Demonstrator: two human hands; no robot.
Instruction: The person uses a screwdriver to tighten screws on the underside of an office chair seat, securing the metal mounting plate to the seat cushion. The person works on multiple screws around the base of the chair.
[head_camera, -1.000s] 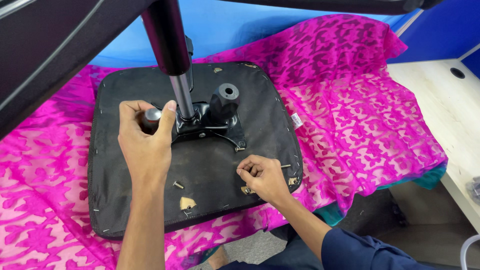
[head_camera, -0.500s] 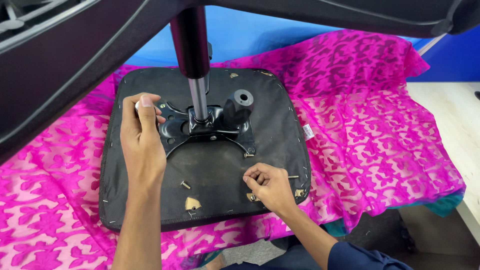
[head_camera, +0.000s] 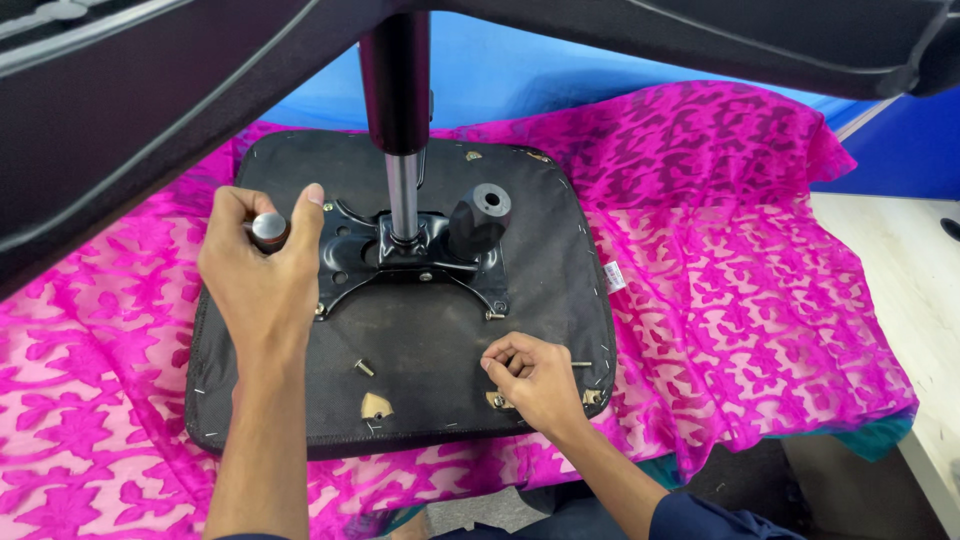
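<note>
An upturned black chair seat (head_camera: 540, 250) lies on a pink patterned cloth. A black metal mechanism plate (head_camera: 400, 265) with a gas-lift column (head_camera: 397, 90) rising from it is mounted at its middle. My left hand (head_camera: 262, 275) is wrapped around a tool with a round metal end (head_camera: 268, 226) at the plate's left edge. My right hand (head_camera: 530, 378) rests on the seat's near right part, fingers pinched together over a small screw. A loose screw (head_camera: 365, 367) lies on the seat between the hands.
A black knob (head_camera: 478, 220) sticks up from the plate's right side. Chair base legs (head_camera: 120, 110) loom across the top of the view. The pink cloth (head_camera: 740, 250) covers a blue-backed surface; a pale table edge (head_camera: 920, 300) is at right.
The view shifted, moving the seat right and down in frame. My left hand slid from the column's base out to the plate's left edge. My right hand stays put.
</note>
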